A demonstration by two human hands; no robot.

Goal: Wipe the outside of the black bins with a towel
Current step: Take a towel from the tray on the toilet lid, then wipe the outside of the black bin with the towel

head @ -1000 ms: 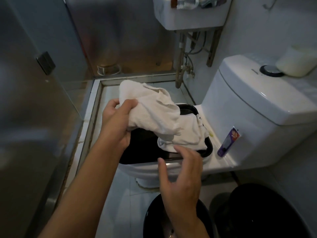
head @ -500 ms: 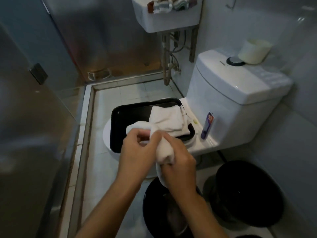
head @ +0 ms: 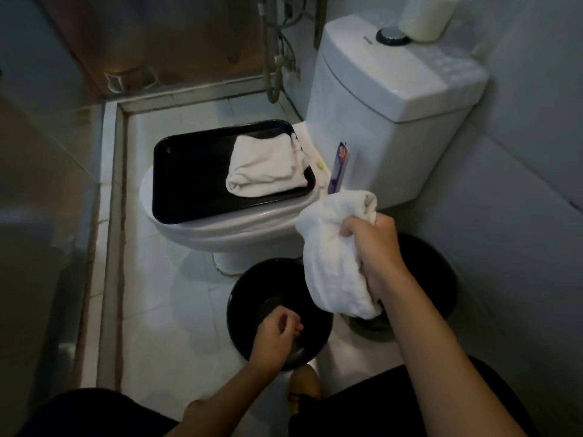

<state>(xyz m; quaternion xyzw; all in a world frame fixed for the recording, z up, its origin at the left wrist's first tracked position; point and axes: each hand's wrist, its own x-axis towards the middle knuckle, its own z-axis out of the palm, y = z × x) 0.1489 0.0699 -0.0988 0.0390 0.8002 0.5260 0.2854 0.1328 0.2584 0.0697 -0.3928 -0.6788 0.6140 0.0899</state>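
My right hand (head: 375,250) grips the white towel (head: 334,260), its length hanging downward. My left hand (head: 277,334), fingers loosely curled and holding nothing, hovers over the near black bin (head: 243,310).

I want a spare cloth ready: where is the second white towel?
The folded towel lies in the right half of the black tray on the closed toilet lid, centre of the head view.

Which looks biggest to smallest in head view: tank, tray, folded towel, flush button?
1. tank
2. tray
3. folded towel
4. flush button
Apparent size only; the tank and button sit farther from the camera.
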